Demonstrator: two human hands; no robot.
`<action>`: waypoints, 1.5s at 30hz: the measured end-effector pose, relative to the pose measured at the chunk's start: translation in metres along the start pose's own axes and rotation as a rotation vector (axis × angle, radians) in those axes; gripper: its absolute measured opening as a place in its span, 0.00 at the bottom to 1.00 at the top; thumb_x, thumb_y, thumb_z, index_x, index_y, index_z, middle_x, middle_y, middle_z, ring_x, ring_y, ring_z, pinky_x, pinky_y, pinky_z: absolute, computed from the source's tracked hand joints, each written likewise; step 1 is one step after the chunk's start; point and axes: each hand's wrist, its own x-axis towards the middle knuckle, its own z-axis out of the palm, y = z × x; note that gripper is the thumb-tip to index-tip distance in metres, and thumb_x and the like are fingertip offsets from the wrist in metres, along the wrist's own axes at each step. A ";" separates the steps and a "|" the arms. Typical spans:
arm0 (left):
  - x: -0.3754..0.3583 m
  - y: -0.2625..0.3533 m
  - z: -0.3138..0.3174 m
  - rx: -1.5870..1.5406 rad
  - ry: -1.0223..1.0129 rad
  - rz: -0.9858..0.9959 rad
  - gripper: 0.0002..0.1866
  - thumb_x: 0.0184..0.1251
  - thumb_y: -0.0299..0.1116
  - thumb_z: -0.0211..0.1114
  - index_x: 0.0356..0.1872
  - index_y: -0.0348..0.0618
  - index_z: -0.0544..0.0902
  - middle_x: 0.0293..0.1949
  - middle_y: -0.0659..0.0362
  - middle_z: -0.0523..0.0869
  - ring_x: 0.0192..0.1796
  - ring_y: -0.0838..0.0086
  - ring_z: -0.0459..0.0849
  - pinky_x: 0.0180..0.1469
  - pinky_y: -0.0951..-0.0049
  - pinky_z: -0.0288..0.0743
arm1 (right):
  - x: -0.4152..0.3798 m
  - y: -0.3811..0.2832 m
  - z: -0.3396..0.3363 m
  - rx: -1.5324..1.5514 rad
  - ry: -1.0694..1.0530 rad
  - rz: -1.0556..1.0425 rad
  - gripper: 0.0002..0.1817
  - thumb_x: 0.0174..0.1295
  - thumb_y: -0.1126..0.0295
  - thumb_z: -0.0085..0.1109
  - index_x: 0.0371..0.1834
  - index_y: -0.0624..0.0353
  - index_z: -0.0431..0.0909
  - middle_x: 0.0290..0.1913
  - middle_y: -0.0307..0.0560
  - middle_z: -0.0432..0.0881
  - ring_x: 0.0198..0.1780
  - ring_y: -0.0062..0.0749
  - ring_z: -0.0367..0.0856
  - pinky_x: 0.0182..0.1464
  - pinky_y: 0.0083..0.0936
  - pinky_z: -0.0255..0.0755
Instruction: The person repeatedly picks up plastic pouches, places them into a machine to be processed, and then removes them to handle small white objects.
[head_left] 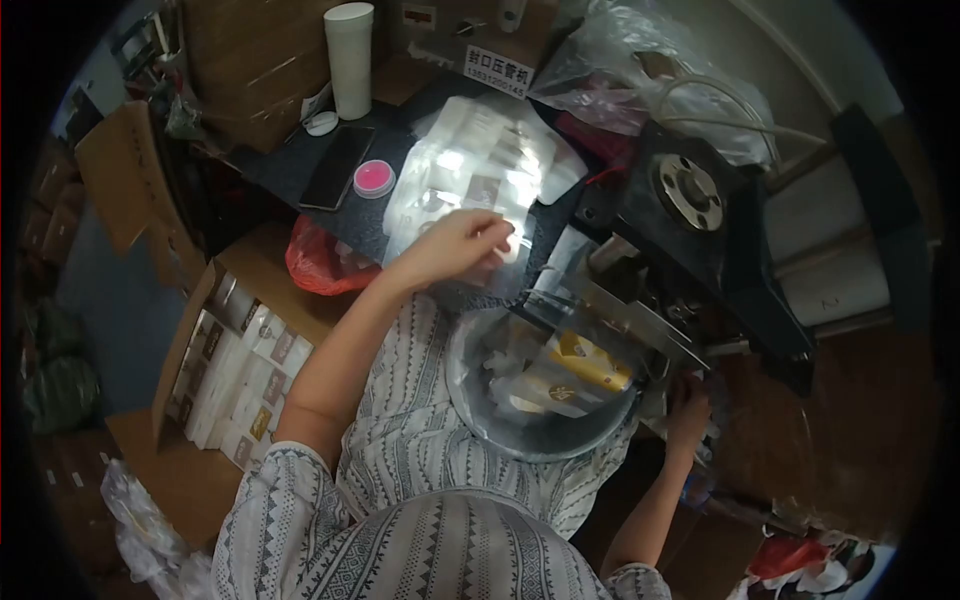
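Observation:
My left hand rests with curled, closed fingers on the near edge of a stack of shiny clear plastic bags, apparently pinching one of them. At the lower right, my right hand reaches beside the black machine. Its fingers are bent and partly in shadow, near some clear plastic; what they hold, if anything, is hard to make out. Between my arms, a grey basin sits on my lap under the machine's front. Inside it lie a yellow printed packet and crumpled clear plastic.
A pink-topped round tub, a dark phone and a white foam cup stand on the table's left. A red plastic bag hangs at its edge. The cardboard box at left holds packed printed packets.

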 end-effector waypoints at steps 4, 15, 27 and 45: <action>0.060 0.018 -0.018 0.243 0.215 0.276 0.14 0.67 0.38 0.59 0.41 0.37 0.84 0.33 0.53 0.87 0.36 0.67 0.86 0.40 0.71 0.77 | 0.002 -0.001 -0.005 0.006 -0.039 -0.022 0.11 0.66 0.69 0.54 0.45 0.63 0.80 0.42 0.61 0.82 0.46 0.53 0.81 0.47 0.39 0.73; 0.196 0.058 0.040 0.767 -0.022 0.463 0.11 0.59 0.30 0.58 0.40 0.46 0.86 0.42 0.48 0.86 0.47 0.54 0.84 0.49 0.59 0.78 | 0.000 0.013 0.004 -0.017 0.019 -0.012 0.12 0.67 0.71 0.51 0.48 0.63 0.79 0.45 0.59 0.82 0.46 0.53 0.81 0.45 0.40 0.73; 0.236 0.019 0.069 0.513 0.364 0.589 0.11 0.65 0.36 0.59 0.40 0.39 0.80 0.37 0.44 0.84 0.43 0.48 0.83 0.47 0.51 0.76 | -0.003 0.005 0.007 0.062 0.065 0.043 0.12 0.69 0.70 0.50 0.50 0.64 0.77 0.43 0.60 0.82 0.46 0.51 0.82 0.45 0.37 0.72; -0.087 -0.227 0.194 1.030 -0.064 0.583 0.10 0.64 0.37 0.61 0.31 0.41 0.78 0.41 0.52 0.85 0.47 0.55 0.84 0.44 0.63 0.78 | -0.001 0.002 0.007 0.162 0.088 -0.043 0.07 0.65 0.71 0.56 0.41 0.62 0.77 0.37 0.56 0.81 0.40 0.47 0.82 0.43 0.36 0.73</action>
